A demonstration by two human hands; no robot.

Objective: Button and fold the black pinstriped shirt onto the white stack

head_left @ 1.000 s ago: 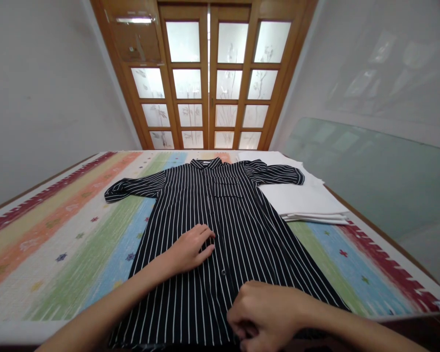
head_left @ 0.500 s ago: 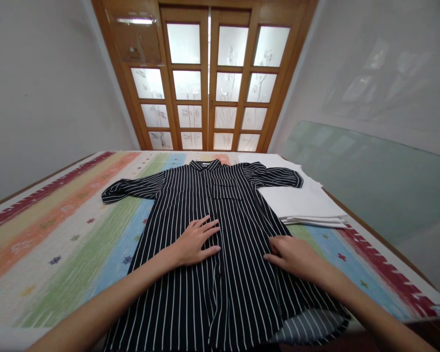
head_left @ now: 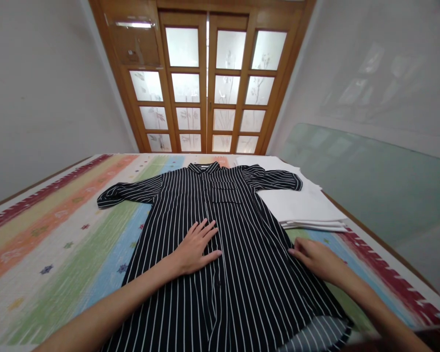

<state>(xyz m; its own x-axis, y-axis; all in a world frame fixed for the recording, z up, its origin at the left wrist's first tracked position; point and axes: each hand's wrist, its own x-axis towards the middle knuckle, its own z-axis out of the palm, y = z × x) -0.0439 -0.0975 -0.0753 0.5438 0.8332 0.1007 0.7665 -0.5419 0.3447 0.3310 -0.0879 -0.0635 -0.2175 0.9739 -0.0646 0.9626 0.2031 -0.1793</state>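
Observation:
A black shirt with white stripes (head_left: 249, 249) lies face up and spread out, its collar at the far end and both sleeves out to the sides. My left hand (head_left: 196, 248) rests flat on the middle of its front, fingers spread, beside the button line. At the shirt's right side edge, my right hand (head_left: 311, 255) pinches the fabric between thumb and curled fingers. Near the bottom right the hem is turned up, showing the paler inside of the cloth.
Under the shirt is a table with a colourful striped cloth (head_left: 73, 244). A stack of folded white cloth (head_left: 300, 205) lies at the right, partly beneath the right sleeve. A pale green panel (head_left: 374, 176) leans on the right wall. Wooden glazed doors (head_left: 207, 112) stand behind.
My right hand has moved outward to the right, drawing the shirt's side edge with it, and the front there looks smoother. The left hand stays on the shirt's middle.

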